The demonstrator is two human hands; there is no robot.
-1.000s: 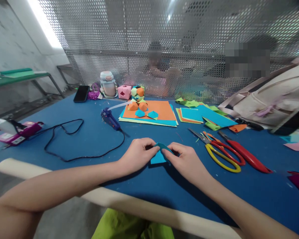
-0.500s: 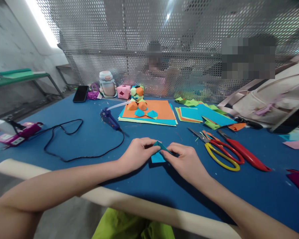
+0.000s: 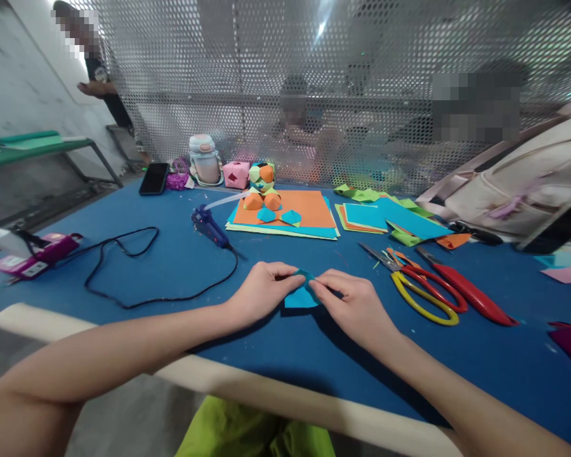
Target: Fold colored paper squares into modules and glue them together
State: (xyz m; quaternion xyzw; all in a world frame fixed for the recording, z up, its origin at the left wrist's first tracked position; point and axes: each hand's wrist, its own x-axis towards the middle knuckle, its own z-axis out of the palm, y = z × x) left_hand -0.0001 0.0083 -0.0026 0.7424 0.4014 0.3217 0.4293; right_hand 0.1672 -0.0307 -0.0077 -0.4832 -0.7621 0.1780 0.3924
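Note:
Between my hands is a small folded piece of blue paper (image 3: 302, 297), held just over the blue tabletop near its front edge. My left hand (image 3: 266, 291) pinches its upper left part between thumb and fingers. My right hand (image 3: 348, 298) pinches the upper right side, so the fingers hide part of the folds. Beyond them lies a stack of coloured sheets (image 3: 309, 206) with an orange one on top. Two small blue folded pieces (image 3: 291, 218) and two orange folded pieces (image 3: 254, 202) rest on it, beside a multicoloured paper ball (image 3: 262, 176).
Left of my hands lies a blue glue gun (image 3: 210, 227), its black cord (image 3: 157, 299) looping to a purple power strip (image 3: 42, 254). Scissors (image 3: 421, 289) and a red-handled cutter (image 3: 476, 293) lie right. Farther back are a bottle (image 3: 204, 162), a phone (image 3: 154, 179) and a backpack (image 3: 509, 184).
The blue paper's raised upper flaps now sit flatter, and its lower part shows wider. Both hands have shifted only slightly. A person has come into view at the far upper left.

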